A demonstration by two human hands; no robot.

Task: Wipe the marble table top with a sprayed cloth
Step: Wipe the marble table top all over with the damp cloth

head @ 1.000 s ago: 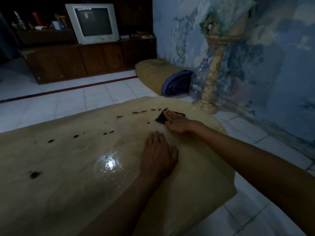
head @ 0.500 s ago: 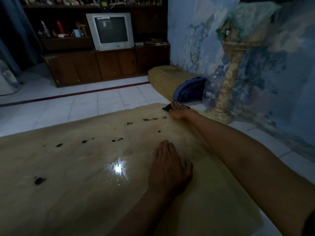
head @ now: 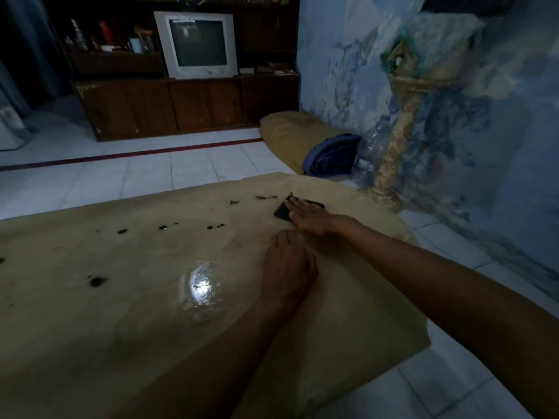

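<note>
A tan marble table top (head: 106,297) fills the lower part of the view, glossy with a bright light reflection near its middle. Several dark spots and smears (head: 163,227) run across its far half. A small dark cloth (head: 282,210) lies flat near the far right corner. My right hand (head: 308,216) presses down on it with fingers stretched out. My left hand (head: 289,267) rests flat on the marble a little nearer to me, palm down, holding nothing.
White floor tiles surround the table. Beyond its far right corner lie a tan cushion (head: 290,137), a folded blue fabric (head: 332,155), a clear plastic bottle (head: 370,149) and a tall ornamental stand (head: 396,140) against the blue wall. A television (head: 196,43) sits on a wooden cabinet.
My right hand pushed the cloth out to the far table edge, then drew it back toward me. The left hand stayed flat on the marble.
</note>
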